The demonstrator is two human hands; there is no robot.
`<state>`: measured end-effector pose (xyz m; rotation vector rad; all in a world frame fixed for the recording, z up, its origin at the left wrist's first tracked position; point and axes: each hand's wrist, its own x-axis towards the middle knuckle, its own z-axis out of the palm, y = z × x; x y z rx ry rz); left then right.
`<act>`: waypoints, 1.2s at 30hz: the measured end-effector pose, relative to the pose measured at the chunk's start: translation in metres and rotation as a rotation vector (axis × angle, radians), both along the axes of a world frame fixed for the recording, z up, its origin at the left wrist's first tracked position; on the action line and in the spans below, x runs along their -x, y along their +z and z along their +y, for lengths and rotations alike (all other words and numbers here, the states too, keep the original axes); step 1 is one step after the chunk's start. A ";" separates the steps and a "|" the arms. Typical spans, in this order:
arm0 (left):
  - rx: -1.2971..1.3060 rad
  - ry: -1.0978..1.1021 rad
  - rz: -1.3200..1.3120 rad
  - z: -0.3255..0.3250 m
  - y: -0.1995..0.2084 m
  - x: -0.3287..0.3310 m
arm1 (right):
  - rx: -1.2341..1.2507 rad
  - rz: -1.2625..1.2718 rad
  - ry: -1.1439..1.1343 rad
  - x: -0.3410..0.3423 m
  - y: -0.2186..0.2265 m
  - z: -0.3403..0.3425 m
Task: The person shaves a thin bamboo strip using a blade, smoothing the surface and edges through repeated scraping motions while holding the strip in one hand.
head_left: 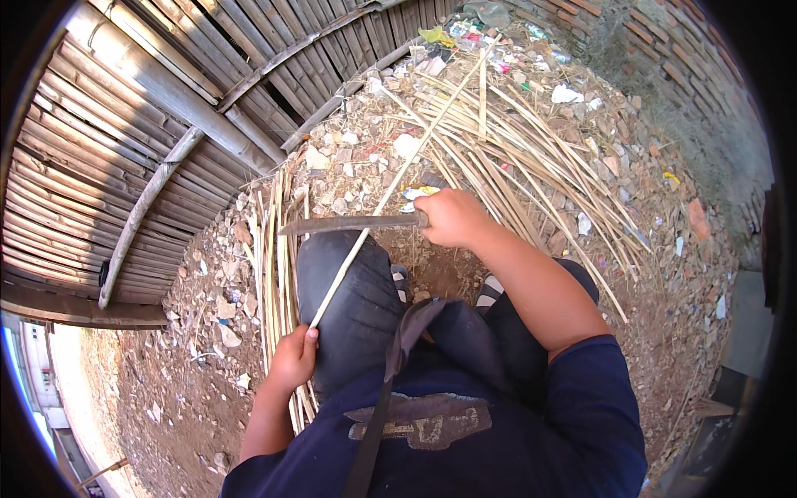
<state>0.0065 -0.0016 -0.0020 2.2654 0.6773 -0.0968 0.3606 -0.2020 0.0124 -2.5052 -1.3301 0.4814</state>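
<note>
My left hand (292,358) is closed around the near end of a long pale bamboo strip (394,183), by my left thigh. The strip slants away to the upper right, over my knee and toward the far ground. My right hand (452,218) grips the handle of a machete (349,222), whose dark blade points left across my left knee. Blade and strip cross just above the knee; whether they touch I cannot tell. Beside my left leg lies a bundle of bamboo strips (278,274). A larger spread of strips (531,158) lies ahead and to the right.
A bamboo slat wall (83,166) with poles stands at the left. A brick wall (664,50) runs along the far right. Stones, brick pieces and litter (567,94) cover the dirt ground (191,415). My sandalled feet (490,290) are between the two lots of strips.
</note>
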 end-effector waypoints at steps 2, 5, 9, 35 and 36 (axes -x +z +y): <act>0.012 -0.005 0.010 0.001 0.006 -0.005 | -0.050 0.064 -0.113 -0.025 -0.020 -0.007; 0.018 -0.039 0.018 0.005 0.012 -0.005 | -0.149 0.084 -0.363 -0.043 -0.026 -0.015; 0.050 -0.028 0.033 0.006 0.011 -0.003 | -0.057 0.039 -0.184 -0.020 0.003 -0.016; 0.061 -0.015 0.022 0.000 0.010 0.002 | -0.027 0.017 -0.121 -0.016 -0.003 -0.011; 0.069 -0.015 0.034 0.001 0.009 0.003 | -0.025 0.007 -0.077 -0.008 0.001 -0.009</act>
